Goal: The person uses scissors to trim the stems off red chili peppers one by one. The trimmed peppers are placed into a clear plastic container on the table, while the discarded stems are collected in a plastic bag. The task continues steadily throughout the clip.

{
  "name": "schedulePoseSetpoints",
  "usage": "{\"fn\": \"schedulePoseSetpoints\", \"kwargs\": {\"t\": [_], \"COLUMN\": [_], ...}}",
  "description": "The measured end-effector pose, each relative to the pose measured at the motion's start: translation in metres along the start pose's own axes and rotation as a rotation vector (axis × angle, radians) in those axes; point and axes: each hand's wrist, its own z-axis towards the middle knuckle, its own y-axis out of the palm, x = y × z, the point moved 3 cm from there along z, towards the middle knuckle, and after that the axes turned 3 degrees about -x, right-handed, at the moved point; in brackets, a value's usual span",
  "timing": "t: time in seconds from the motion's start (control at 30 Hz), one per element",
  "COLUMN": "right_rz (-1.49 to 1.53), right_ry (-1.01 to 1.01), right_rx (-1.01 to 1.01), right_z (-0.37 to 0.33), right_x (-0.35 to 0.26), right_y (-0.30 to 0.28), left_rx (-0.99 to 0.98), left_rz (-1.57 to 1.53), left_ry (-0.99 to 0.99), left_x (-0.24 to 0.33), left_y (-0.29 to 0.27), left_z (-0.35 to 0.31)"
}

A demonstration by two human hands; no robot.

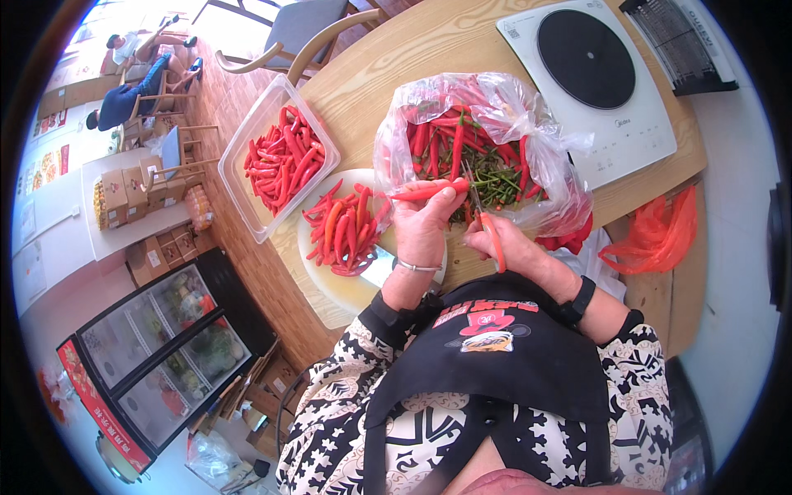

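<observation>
A red chili pepper [419,192] is pinched in my left hand [421,235], its stem end toward the right. My right hand [516,247] grips scissors [493,239] with orange handles, their blades close to that stem end. Just beyond both hands lies a clear plastic bag [569,183], spread wide, with red chilies and many green stems [495,183] in it. Left of my left hand, a pile of chilies [346,231] rests on a round cutting board [330,289] beside a broad metal blade [381,266]. A clear plastic tub [233,177] holds more chilies [285,161].
On the wooden table [363,78], a white induction cooker [602,140] stands at the far right. A red plastic bag [656,235] lies near the right edge. Behind the tub is a wooden chair [305,37]. A display fridge [157,355] and two seated people are off to the left.
</observation>
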Motion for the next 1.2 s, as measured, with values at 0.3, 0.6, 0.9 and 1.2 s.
{"fn": "schedulePoseSetpoints", "kwargs": {"t": [0.3,0.6,0.9,1.2], "right_rz": [0.814,0.475,0.323,-0.346], "right_ry": [-0.020,0.172,0.105,0.122], "right_rx": [-0.302,-0.218,-0.166,-0.103], "right_z": [-0.028,-0.017,0.008,0.011], "right_x": [-0.037,0.001,-0.010,0.015], "right_y": [-0.006,-0.020,0.003,-0.001], "left_rx": [-0.105,0.304,0.002,-0.037], "left_rz": [-0.164,1.106,1.908,1.831], "left_ry": [-0.214,0.205,0.575,0.497], "left_x": [-0.017,0.039,0.034,0.045], "left_y": [-0.020,-0.091,-0.028,-0.052], "left_z": [0.025,0.046,0.057,0.066]}}
